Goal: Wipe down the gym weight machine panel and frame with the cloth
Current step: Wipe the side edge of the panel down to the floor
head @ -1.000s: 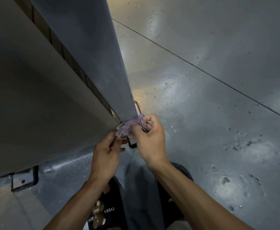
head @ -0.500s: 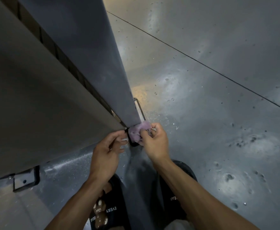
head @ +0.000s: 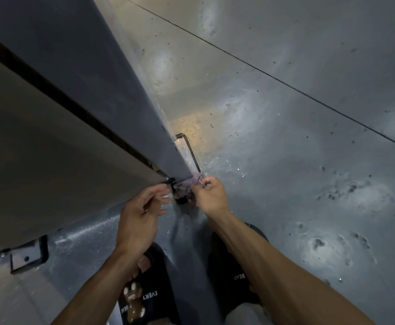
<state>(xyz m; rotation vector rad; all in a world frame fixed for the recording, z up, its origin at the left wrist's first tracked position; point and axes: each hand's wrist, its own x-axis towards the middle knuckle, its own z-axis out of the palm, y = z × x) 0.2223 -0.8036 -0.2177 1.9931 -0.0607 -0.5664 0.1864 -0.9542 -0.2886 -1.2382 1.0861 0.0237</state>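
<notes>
Purple cloth point(head: 188, 186) sits bunched at the foot of the grey machine panel point(head: 98, 73), where it meets the speckled floor point(head: 285, 160). From here I see my right hand point(head: 211, 197) pinching the cloth against the panel's bottom corner; my left hand point(head: 142, 211) hovers just beside it, fingers loosely curled, holding nothing.

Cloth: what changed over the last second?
The right hand carried the purple cloth down off the foot of the grey frame post onto the black base bracket. The left hand let go of the cloth and stayed beside the post. Feet unmoved.
</notes>
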